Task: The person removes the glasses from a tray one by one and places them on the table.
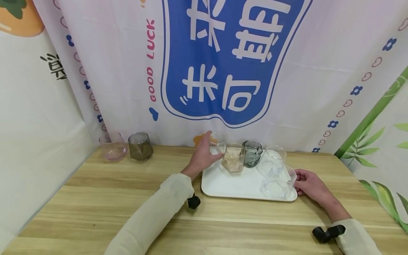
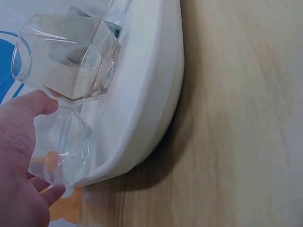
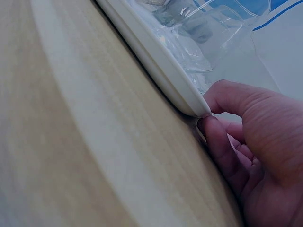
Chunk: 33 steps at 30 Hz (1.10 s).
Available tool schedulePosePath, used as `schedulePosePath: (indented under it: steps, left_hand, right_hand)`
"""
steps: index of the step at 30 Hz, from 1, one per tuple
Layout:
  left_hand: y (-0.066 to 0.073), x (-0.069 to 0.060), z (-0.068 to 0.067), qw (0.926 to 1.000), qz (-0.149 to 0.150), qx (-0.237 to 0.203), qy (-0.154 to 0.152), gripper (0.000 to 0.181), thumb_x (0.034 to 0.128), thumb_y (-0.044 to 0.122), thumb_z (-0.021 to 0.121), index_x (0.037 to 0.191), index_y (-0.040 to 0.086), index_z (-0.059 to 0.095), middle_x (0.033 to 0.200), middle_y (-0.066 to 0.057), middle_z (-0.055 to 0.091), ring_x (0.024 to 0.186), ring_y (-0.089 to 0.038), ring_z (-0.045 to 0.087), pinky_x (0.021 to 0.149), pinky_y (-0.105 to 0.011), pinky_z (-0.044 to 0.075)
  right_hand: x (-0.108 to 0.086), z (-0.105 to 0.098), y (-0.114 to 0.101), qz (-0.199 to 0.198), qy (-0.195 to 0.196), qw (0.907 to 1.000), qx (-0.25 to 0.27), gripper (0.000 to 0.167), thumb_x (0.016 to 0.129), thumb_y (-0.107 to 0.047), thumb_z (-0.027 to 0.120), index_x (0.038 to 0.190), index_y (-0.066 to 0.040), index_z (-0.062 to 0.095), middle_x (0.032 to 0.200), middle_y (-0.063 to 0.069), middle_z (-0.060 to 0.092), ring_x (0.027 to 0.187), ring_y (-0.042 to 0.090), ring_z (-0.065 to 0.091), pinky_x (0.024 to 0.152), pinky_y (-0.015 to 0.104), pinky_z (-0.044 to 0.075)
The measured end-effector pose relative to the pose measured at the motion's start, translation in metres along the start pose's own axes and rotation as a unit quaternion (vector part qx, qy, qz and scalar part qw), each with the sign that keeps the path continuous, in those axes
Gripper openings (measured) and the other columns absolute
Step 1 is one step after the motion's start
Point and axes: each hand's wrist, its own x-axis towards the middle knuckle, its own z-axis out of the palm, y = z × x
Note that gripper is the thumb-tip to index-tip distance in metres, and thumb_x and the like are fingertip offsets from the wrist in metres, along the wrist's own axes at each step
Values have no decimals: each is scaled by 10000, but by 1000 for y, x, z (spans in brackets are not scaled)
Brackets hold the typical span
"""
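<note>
A white tray (image 1: 223, 188) lies on the table with several drinking glasses standing on it. My left hand (image 1: 204, 154) holds a clear glass (image 1: 218, 144) at the tray's back left corner, thumb on one side and fingers on the other, as the left wrist view shows. Beside it stand an amber-tinted glass (image 1: 234, 160) and a dark grey glass (image 1: 253, 156). Two more clear glasses, one behind (image 1: 275, 156) and one in front (image 1: 278, 187), occupy the right part. My right hand (image 1: 313, 186) pinches the tray's right rim (image 3: 191, 101) between thumb and index finger.
At the table's back left stand a pink-tinted glass (image 1: 114, 150) and a smoky brown glass (image 1: 140, 148). A printed cloth (image 1: 121, 71) hangs right behind the table's back edge. Wooden tabletop (image 1: 153, 226) extends in front of the tray.
</note>
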Motion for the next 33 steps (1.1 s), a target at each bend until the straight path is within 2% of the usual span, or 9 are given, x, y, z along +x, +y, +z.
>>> schedulePosePath:
  steps: [11,18,24,28,33]
  left_hand:
    - [3,-2,-2,9996,10,-183,198,1015,819,234,889,1607,114,258,1612,-124,357,1415,-312,422,1124,-471,397]
    - [5,-5,-6,9993,-24,-290,219,1000,803,202,893,1592,103,286,1579,-132,402,1380,-316,454,1104,-480,420]
    - [6,-9,-15,9988,-15,-404,285,982,794,188,889,1576,115,300,1470,-171,503,1254,-332,549,1038,-497,473]
    - [6,-11,-21,9983,-98,-472,317,971,785,193,885,1563,127,309,1421,-161,515,1216,-328,552,1012,-496,493]
    - [1,-13,-29,9975,58,-580,395,973,760,164,890,1549,99,323,1359,-136,546,1190,-299,558,1003,-467,497]
  right_hand:
    - [2,2,1,-28,47,10000,13,490,943,-74,693,1341,153,517,953,113,606,724,171,619,608,277,568]
    - [0,0,-1,-9,-26,10000,-64,518,969,-85,677,1375,166,477,965,112,628,744,174,622,621,276,568]
    - [0,1,-3,16,-3,10000,-17,511,964,-80,683,1368,163,486,966,113,620,748,176,623,618,277,570]
    - [0,1,-2,59,-18,10000,-58,508,976,-82,671,1376,163,477,980,124,619,768,185,629,626,287,575]
    - [-1,1,-1,61,-45,10000,-7,502,988,-97,667,1375,159,478,963,119,623,770,182,631,633,288,575]
